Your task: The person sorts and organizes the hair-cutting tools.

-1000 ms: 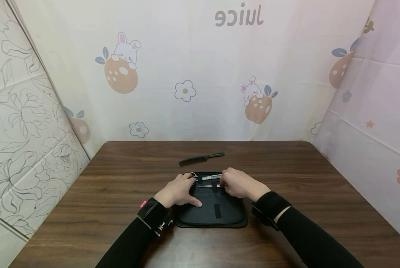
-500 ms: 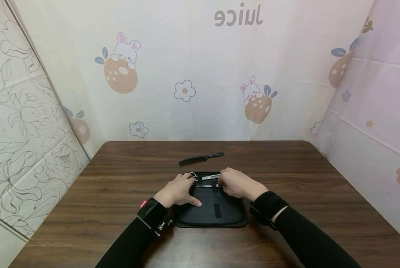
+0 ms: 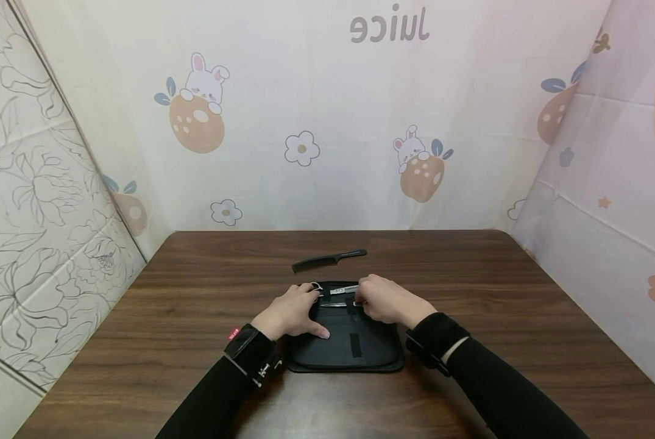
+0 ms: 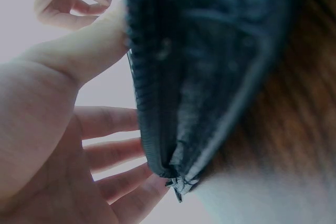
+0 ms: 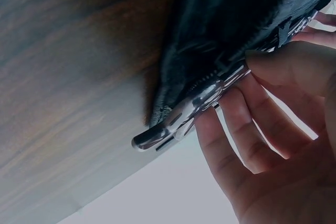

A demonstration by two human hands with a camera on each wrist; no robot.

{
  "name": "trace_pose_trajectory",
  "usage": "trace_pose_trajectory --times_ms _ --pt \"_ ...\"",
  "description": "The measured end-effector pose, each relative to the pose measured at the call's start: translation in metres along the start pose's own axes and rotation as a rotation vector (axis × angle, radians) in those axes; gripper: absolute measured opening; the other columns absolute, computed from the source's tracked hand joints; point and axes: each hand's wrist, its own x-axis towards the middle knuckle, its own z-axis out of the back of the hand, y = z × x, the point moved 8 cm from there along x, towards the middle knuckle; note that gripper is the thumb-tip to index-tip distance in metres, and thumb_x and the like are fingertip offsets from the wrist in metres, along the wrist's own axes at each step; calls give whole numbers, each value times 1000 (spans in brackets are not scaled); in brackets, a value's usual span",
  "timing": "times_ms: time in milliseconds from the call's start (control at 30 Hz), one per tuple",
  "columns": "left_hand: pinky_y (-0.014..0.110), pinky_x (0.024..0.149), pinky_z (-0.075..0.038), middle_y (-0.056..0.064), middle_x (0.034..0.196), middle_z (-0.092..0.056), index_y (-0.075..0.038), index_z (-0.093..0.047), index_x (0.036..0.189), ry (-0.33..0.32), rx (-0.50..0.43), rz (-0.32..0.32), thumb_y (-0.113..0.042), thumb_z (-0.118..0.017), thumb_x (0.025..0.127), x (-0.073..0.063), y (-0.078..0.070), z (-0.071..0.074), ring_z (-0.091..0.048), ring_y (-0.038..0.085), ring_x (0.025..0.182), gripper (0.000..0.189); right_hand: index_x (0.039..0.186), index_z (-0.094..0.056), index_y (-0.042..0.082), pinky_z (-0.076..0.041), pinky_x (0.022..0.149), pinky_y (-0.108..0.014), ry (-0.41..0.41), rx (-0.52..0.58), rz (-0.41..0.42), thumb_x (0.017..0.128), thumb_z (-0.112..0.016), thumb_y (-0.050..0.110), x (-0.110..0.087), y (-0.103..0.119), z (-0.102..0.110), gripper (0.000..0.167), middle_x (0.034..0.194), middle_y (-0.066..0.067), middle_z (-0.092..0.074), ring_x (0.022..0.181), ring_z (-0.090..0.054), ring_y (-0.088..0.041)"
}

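A black zip case (image 3: 338,350) lies on the table under both hands. My right hand (image 3: 390,300) pinches the handle end of a pair of scissors (image 5: 194,107), whose slim blades (image 3: 335,305) point left across the case by an elastic loop. Above them another pair of metal scissors (image 3: 342,291) is set in the case, its ring handle (image 3: 317,286) beside my left fingertips. My left hand (image 3: 291,312) rests on the case's left side with fingers spread and extended. In the left wrist view its thumb (image 4: 105,35) touches the zip edge.
A black comb (image 3: 327,261) lies on the wooden table (image 3: 195,305) behind the case. A printed curtain (image 3: 305,91) hangs past the table's far edge, with more fabric at both sides.
My right hand has slid slightly left with the scissors, and their blades reach a little farther left across the case. The left hand and comb stay put.
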Motion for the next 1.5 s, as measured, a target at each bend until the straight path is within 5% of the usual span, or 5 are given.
trace_pose_trajectory --times_ms 867,1133,1500 --pt "51 108 -42 15 156 -42 -4 -51 148 2 -8 -7 -54 -83 79 -1 0 -1 -40 34 141 91 104 -78 8 -54 78 -40 27 -4 -53 95 -64 3 2 2 -2 17 100 -4 -65 97 -62 -23" --pt "50 107 -43 15 156 -41 -4 -51 148 2 -5 -9 -54 -84 79 -1 0 -2 -40 34 141 90 99 -78 11 -50 67 -34 14 -30 -73 93 -70 6 -6 -5 3 11 94 -1 -60 92 -56 -21" --pt "52 107 -42 15 156 -41 -5 -50 149 6 -3 -2 -54 -83 80 -1 1 -3 -39 35 142 91 110 -76 9 -51 74 -38 52 -25 -109 92 -72 5 -13 -16 6 19 100 -3 -59 90 -58 -20"
